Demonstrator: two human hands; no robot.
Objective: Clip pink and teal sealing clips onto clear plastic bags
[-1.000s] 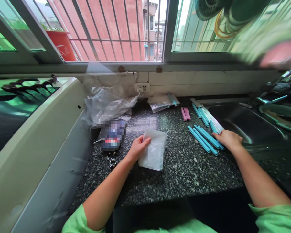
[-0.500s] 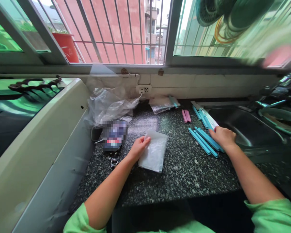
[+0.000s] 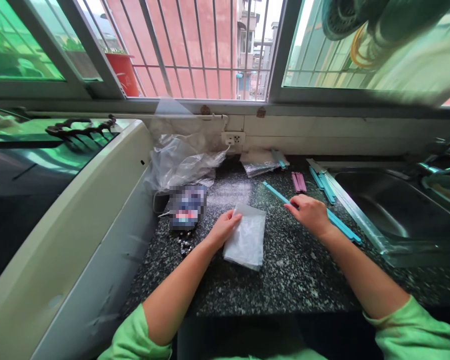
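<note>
My left hand point(image 3: 224, 229) pinches the upper left edge of a thin stack of clear plastic bags point(image 3: 246, 242) on the counter. My right hand point(image 3: 310, 214) is closed around a long, slim blue bag clip point(image 3: 274, 192), whose free end points left toward the bags. Behind that wrist lie more blue clips point(image 3: 344, 227), partly covered by the arm. Farther back are another group of blue clips point(image 3: 324, 187) and a bundle of short pink clips point(image 3: 299, 182).
A steel sink point(image 3: 390, 200) lies to the right, a clear strip along its edge. At left stand a gas stove point(image 3: 108, 165), crumpled plastic point(image 3: 187, 160) and a blurred-out item point(image 3: 187, 206) with beads below. Clear packets point(image 3: 257, 162) rest near the socket point(image 3: 233, 138).
My right hand has moved left from the blue clips by the sink, carrying one clip. My left hand still holds the bags. The view has shifted slightly.
</note>
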